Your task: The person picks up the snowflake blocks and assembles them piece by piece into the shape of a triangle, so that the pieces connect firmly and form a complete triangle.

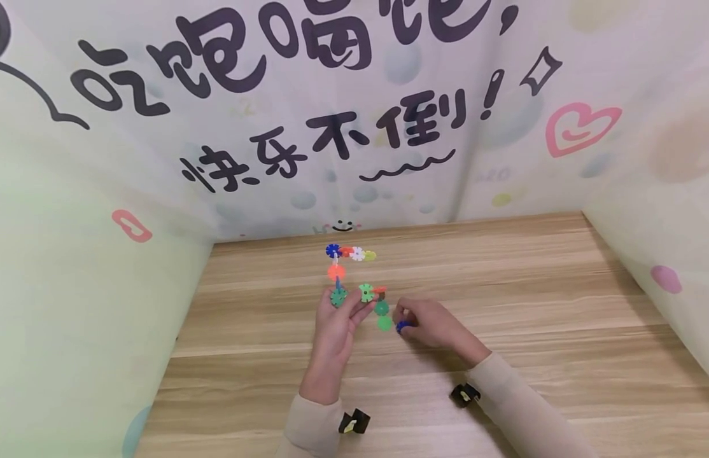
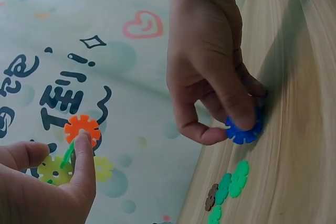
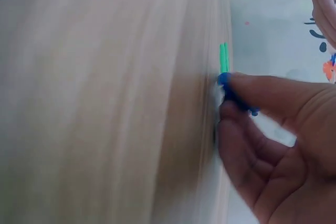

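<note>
Thumb and fingers of the right hand [image 1: 431,323] pinch one dark blue notched plastic disc [image 2: 242,138] low over the pale wood-grain table [image 1: 503,273]; whether it touches the surface I cannot tell. The left hand [image 1: 334,331], to the left, holds a linked chain of coloured notched plastic discs [image 1: 336,275] above the table, thumb and fingers closed on its near part; the step in hand looks like taking up one loose piece; the next move probably calls for gripping that piece by its rim, slots exposed, with the chain steady.

Counted from the head view, the chain's far row shows four: one blue, one orange-red, one white, one yellow; the stretch running nearer shows four more: one white edge-on, one orange, one blue edge-on, one dark green; at the left fingers are one light green and one orange. Between the hands lie one brown disc [image 1: 381,296], one teal-green disc [image 1: 381,308] and one bright green disc [image 1: 384,323]; the left wrist view shows another green piece [image 2: 214,215] near them, so the full total is uncertain.
</note>
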`<state>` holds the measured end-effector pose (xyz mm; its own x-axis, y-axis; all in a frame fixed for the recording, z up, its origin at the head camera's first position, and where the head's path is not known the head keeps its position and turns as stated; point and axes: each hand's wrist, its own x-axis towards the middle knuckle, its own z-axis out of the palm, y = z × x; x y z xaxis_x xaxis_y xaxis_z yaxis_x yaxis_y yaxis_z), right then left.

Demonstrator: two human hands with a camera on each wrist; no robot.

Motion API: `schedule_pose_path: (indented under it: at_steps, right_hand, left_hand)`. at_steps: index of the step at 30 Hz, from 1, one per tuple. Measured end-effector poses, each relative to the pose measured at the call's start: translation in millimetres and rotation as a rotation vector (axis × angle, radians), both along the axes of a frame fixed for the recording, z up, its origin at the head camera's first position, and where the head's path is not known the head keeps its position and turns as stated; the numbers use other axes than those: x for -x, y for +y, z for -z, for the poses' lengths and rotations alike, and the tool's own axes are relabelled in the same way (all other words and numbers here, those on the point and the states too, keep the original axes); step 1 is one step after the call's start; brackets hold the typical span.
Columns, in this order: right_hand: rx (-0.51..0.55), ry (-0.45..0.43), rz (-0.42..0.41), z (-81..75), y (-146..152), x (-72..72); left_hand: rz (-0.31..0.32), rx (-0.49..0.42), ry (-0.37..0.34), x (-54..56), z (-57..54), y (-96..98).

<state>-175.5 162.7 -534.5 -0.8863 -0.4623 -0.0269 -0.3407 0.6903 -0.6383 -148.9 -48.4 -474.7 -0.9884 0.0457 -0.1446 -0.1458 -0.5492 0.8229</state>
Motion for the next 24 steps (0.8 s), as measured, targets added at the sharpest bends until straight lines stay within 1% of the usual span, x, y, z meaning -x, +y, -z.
schedule_pose_path:
  at_steps: [2, 4, 8, 10, 12, 14, 17, 19, 24]
  right_hand:
    - [0.081, -0.022, 0.009, -1.4, 3, 0.2]
    - [0.175, -0.052, 0.036, -4.9, 5, 1.0]
    - [0.448, -0.165, 0.105, -18.4, 11, 3.2]
    - [0.583, -0.218, 0.123, -26.7, 13, 3.3]
    - [0.671, -0.248, 0.129, -34.6, 15, 2.4]
    - [0.723, -0.251, 0.127, -40.6, 16, 1.2]
    - [0.754, -0.224, 0.124, -46.9, 15, -0.4]
    - [0.765, -0.203, 0.126, -49.5, 14, -1.3]
    - [0.751, -0.164, 0.137, -53.6, 12, -3.0]
  left_hand:
    - [0.0, -0.007, -0.001, 0.0, -0.1, 0.3]
    - [0.0, -0.014, -0.003, 0.2, -0.4, 0.6]
    - [-0.006, -0.024, -0.016, 0.1, -1.6, 1.1]
    - [-0.011, -0.019, -0.022, 0.3, -2.0, 1.5]
    - [-0.012, -0.02, -0.031, 0.6, -2.3, 1.8]
    - [-0.013, -0.023, -0.034, 0.8, -2.2, 2.4]
    - [-0.001, -0.037, -0.035, 1.2, -1.6, 4.0]
    - [0.007, -0.044, -0.035, 1.1, -1.8, 5.3]
    - [0.02, -0.042, -0.033, 0.6, -2.4, 7.6]
